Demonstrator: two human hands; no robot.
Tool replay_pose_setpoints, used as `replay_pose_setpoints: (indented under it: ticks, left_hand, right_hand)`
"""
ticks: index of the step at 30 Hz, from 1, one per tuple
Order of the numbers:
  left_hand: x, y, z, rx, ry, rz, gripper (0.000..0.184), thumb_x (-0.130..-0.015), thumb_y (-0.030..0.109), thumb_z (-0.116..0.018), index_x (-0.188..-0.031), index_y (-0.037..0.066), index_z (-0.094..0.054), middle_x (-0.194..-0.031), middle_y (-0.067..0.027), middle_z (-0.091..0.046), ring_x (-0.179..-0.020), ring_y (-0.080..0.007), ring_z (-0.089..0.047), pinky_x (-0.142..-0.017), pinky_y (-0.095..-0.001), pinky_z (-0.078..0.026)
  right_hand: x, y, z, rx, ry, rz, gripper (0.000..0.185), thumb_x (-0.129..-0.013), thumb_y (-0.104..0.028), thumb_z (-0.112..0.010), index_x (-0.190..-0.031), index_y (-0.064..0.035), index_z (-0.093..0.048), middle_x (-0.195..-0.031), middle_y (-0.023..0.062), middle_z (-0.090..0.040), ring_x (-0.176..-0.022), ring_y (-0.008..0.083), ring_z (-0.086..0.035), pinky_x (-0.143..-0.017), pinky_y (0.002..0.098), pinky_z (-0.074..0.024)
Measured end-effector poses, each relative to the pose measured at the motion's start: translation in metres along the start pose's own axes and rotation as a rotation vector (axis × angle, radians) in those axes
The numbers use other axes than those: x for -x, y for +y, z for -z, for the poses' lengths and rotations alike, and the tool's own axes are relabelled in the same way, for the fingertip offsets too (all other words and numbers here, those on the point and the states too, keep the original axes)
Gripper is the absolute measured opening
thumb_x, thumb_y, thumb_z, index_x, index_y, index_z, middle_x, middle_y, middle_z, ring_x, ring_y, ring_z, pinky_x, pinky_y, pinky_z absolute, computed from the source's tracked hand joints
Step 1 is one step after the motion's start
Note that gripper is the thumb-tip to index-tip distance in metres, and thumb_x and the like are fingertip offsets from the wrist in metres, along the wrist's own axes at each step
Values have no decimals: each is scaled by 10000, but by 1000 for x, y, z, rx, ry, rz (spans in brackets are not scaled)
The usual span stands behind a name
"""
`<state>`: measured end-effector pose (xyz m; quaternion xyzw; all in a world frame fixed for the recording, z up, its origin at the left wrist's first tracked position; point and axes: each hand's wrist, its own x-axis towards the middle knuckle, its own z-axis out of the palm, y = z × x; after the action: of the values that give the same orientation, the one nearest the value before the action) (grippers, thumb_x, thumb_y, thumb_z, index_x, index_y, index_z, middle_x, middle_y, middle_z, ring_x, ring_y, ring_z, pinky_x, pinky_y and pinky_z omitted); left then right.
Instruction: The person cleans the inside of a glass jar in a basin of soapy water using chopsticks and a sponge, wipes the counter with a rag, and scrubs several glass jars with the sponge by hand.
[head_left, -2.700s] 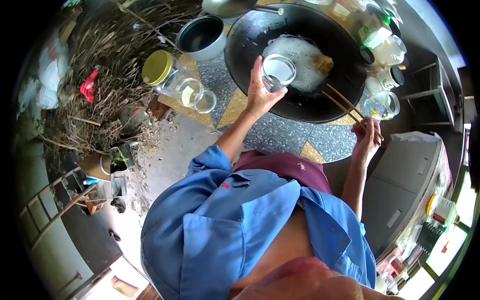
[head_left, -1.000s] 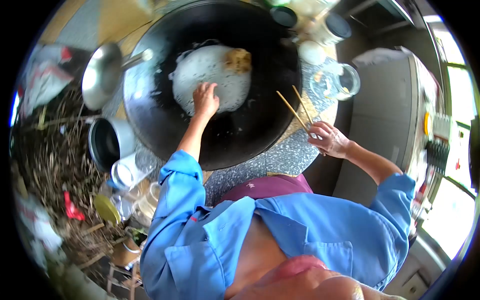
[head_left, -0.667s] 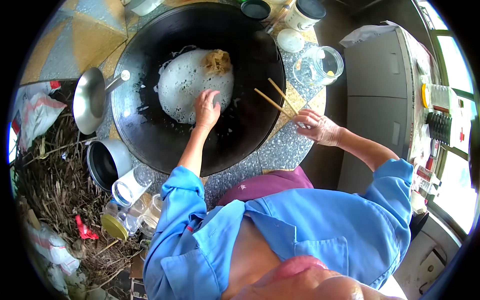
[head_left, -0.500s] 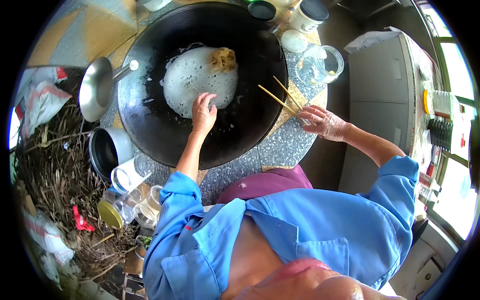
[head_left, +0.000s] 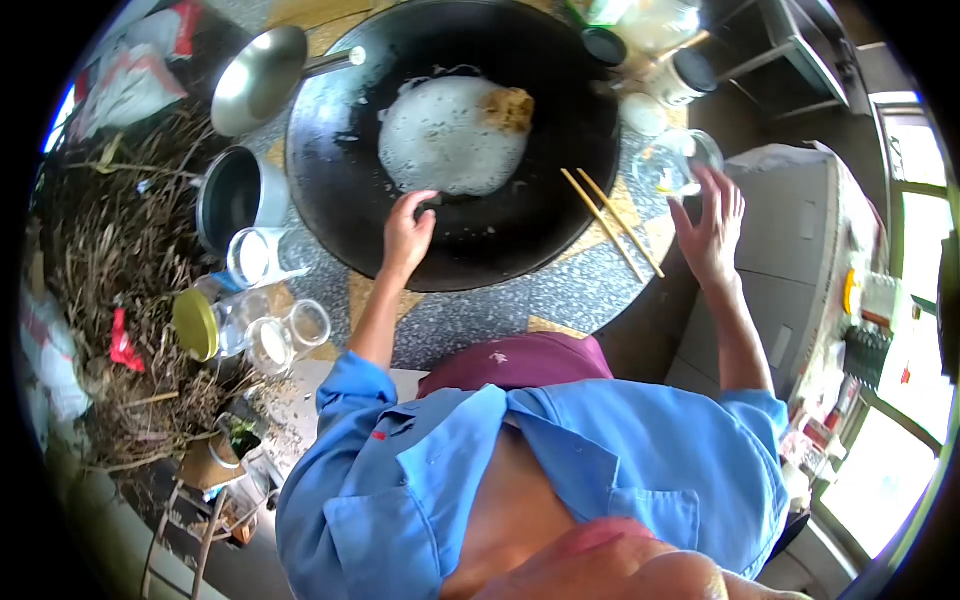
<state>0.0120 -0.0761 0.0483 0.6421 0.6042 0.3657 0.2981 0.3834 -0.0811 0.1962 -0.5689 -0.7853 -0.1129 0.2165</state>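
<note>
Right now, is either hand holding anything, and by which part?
Nothing is held: the left hand is empty over the wok, the right hand open by the glass jar.

Smooth wooden chopsticks (head_left: 610,220) lie beside the right hand (head_left: 711,238); the jar (head_left: 658,168) just beyond it is glossy and transparent. Near the left hand (head_left: 407,238), the metal wok (head_left: 578,140) shines softly.

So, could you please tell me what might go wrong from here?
The right hand is right by the clear jar, so a careless move might tip it. The chopsticks reach from over the wok towards the edge of the counter; a bump could send them off. If the wok is hot, which I cannot tell, the left hand might get burned.
</note>
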Motion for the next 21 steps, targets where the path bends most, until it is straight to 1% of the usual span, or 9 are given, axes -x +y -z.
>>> replay_pose_setpoints:
  ticks: [4, 6, 12, 14, 15, 17, 19, 20, 21]
  left_hand:
    - [10, -1, 0, 152, 0, 51, 256, -740, -13, -544, -987, 54, -565, -977, -90, -581, -927, -205, -558, -809, -281, -424]
    - [13, 8, 1, 242, -43, 124, 250, -756, -5, -536, -999, 53, -562, -976, -82, -583, -922, -180, -558, -803, -274, -426]
    - [19, 30, -11, 571, -227, 192, 241, -813, 0, -513, -1054, -3, -505, -1034, -82, -569, -976, -142, -538, -862, -260, -419]
    - [19, 37, -20, 686, -254, 219, 258, -820, 41, -525, -1073, -3, -501, -1030, -81, -566, -983, -141, -530, -868, -265, -422]
    - [17, 41, -23, 785, -314, 248, 343, -823, 105, -541, -1143, 26, -444, -1103, -104, -511, -1041, -181, -490, -874, -305, -423]
    - [11, 54, -22, 882, -380, 283, 437, -827, 170, -557, -1213, 55, -388, -1175, -127, -455, -1099, -222, -450, -879, -345, -424]
    - [4, 72, -17, 1306, -362, 518, 634, -814, 308, -572, -1314, 155, -214, -1303, -156, -264, -1196, -326, -313, -875, -456, -415]
    - [-1, 64, -20, 1458, -409, 494, 778, -777, 419, -587, -1343, 250, -79, -1347, -145, -136, -1214, -351, -230, -856, -508, -408]
    - [-4, 60, -20, 1540, -375, 449, 769, -774, 438, -579, -1340, 245, -96, -1317, -140, -183, -1204, -351, -248, -848, -512, -415]
  right_hand:
    - [-12, 23, -25, 64, -117, -62, 452, -685, -252, -683, -1040, -74, -470, -865, 109, -572, -866, 256, -536, -860, 398, -341]
    - [-13, 28, -39, 21, -109, -88, 404, -666, -212, -692, -965, -64, -463, -619, 66, -564, -708, 259, -568, -854, 387, -349]
    - [-20, 33, -47, 42, -33, -105, 391, -637, -195, -715, -929, -40, -507, -632, 95, -571, -721, 290, -565, -792, 403, -385]
    - [-38, 11, -28, -192, -117, -316, 389, -614, -158, -736, -919, -26, -533, -661, 91, -573, -704, 250, -564, -751, 371, -416]
    - [-48, -6, -17, -333, -181, -464, 359, -618, -114, -739, -905, -23, -544, -674, 60, -575, -670, 169, -550, -703, 302, -432]
    - [-64, -40, -9, -468, -132, -399, 345, -633, -105, -731, -912, -25, -546, -667, 45, -570, -661, 141, -539, -693, 280, -429]
    - [-70, -67, -20, -767, -89, -311, 316, -675, -87, -706, -938, -26, -541, -657, 6, -560, -662, 91, -532, -671, 242, -428]
    - [-73, -82, -33, -936, -163, -368, 338, -677, -87, -707, -958, -21, -532, -672, 6, -555, -678, 89, -536, -662, 233, -428]
    - [-75, -95, -49, -1045, -238, -427, 341, -677, -78, -704, -961, -18, -525, -699, 15, -558, -687, 90, -539, -652, 222, -426]
